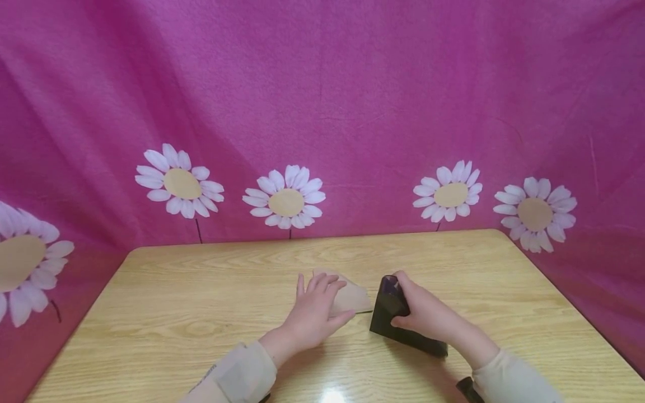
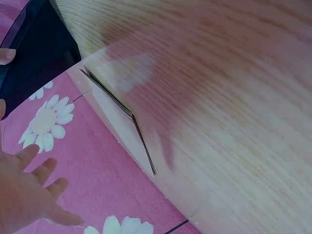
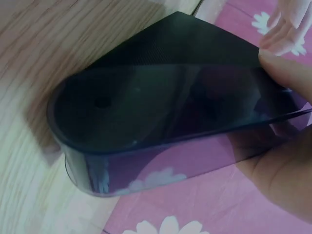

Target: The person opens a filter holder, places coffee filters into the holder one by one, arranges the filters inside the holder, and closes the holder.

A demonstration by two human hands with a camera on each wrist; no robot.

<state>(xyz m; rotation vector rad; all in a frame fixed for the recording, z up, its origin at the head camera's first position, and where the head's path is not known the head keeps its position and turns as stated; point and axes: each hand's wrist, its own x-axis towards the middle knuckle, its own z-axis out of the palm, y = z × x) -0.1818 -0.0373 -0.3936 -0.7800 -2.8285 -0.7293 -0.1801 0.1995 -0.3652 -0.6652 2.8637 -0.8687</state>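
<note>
My right hand grips a black wedge-shaped object with a glossy, rounded, see-through tinted part; its exact kind I cannot tell. Up close in the right wrist view, the thumb and fingers hold the narrow end of this tinted part. Left of it, a beige folded card or paper is on the table, its thin layered edges bent at an angle in the left wrist view. Over the card's near left side is my left hand, fingers spread; whether it touches the card I cannot tell.
Both hands work above a light wood-grain table. A pink cloth printed with daisies hangs behind and along the sides. A small dark object shows beside the right sleeve at the bottom edge.
</note>
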